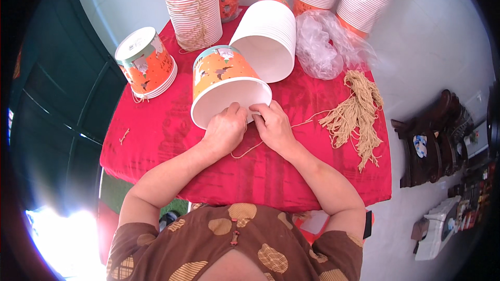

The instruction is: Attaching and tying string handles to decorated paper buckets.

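1. The table under the red cloth [172, 140] took up the middle of your view, and everything you worked on lay on it.
2. Tall stacks of white-ribbed paper tubs [198, 10] stood at the far edge; their tops were cut off by the picture's rim, so you could not count them.
3. A nested stack of white paper tubs lying on its side [268, 36] rested just behind your work, its open mouth turned toward you.
4. The orange printed paper tub with a white inside [226, 80] lay tilted on its side near the cloth's centre, rim toward you and touching both hands.
5. A short upturned stack of orange tubs [146, 62] sat to your left, well apart.
6. A crumpled clear plastic bag [323, 44] and a bundle of tan string [357, 112] lay to your right.
7. Your left hand [225, 130] was curled closed at the tub's rim.
8. Your right hand [273, 125] pinched a thin tan strand [250, 150] at the rim; the fingertips and where the strand met the tub were hidden.
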Motion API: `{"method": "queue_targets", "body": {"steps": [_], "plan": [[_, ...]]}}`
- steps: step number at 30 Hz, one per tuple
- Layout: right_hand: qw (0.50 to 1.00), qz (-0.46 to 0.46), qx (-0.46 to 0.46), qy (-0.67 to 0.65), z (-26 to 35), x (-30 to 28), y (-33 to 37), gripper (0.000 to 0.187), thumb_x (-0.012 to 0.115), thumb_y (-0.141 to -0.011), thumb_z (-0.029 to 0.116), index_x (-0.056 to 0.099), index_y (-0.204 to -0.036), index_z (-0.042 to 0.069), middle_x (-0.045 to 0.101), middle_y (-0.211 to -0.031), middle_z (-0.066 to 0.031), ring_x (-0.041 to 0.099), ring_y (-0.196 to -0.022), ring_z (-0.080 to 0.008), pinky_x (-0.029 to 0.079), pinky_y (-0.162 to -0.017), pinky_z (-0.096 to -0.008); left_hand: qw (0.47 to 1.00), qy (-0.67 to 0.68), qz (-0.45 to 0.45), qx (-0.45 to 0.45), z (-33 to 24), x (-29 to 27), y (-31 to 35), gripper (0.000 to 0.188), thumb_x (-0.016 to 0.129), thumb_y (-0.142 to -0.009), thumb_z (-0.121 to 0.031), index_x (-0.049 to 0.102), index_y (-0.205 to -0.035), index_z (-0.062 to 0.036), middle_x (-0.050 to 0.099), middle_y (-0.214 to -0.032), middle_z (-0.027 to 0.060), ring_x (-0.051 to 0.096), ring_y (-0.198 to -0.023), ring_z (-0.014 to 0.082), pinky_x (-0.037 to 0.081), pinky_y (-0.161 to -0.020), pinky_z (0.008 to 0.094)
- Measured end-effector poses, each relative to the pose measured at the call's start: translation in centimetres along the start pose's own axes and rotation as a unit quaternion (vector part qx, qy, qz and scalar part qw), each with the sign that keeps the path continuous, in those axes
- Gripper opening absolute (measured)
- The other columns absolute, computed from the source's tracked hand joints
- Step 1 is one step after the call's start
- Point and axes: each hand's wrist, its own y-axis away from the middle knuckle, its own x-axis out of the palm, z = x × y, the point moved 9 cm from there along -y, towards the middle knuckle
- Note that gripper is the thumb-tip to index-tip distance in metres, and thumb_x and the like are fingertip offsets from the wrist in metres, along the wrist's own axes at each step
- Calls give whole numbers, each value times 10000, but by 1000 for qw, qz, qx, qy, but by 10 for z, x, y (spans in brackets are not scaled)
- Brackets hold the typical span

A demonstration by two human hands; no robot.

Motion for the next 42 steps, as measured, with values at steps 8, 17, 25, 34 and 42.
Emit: {"method": "queue_targets", "body": {"steps": [8, 17, 25, 34, 42], "plan": [[1000, 8, -1, -15, 2, -1, 0, 225, 637, -816, -6, 647, -1039, 23, 597, -939, -186, 595, -896, -359, 500, -769, -432, 1000, -4, -20, -5, 4, -1, 0, 113, 619, -804, -17, 532, -876, -26, 610, -800, 165, 640, -695, 349, 533, -604, 437], [998, 24, -1, -63, 1, 0, 1, 231, 611, -857, 5, 642, -1085, 16, 604, -1037, -204, 602, -973, -370, 502, -827, -427, 998, 41, -41, 20, 4, -7, 2, 139, 665, -815, -76, 534, -837, -35, 635, -749, 141, 646, -653, 330, 533, -574, 426], [995, 77, -16, -65, 4, 5, -1, 140, 626, -863, 35, 628, -1003, 21, 587, -1013, -184, 605, -928, -346, 502, -800, -409, 997, 55, -46, 22, 7, -7, 1, 166, 684, -820, -90, 529, -833, -31, 634, -739, 150, 645, -642, 347, 526, -555, 438], [993, 89, -12, -71, 6, 6, -1, 87, 640, -835, 22, 599, -912, 27, 572, -917, -168, 595, -822, -322, 492, -724, -402, 988, 146, -2, -40, 24, -7, 0, 82, 652, -831, -62, 588, -846, -14, 665, -772, 176, 658, -704, 370, 532, -625, 451], [991, 104, -15, -83, 13, 7, 0, 106, 653, -782, -6, 570, -843, 15, 548, -860, -165, 567, -785, -338, 476, -686, -421, 970, 208, 36, -121, 40, -1, 1, 88, 621, -854, -86, 617, -867, 1, 670, -786, 205, 669, -791, 384, 529, -702, 458]]}}
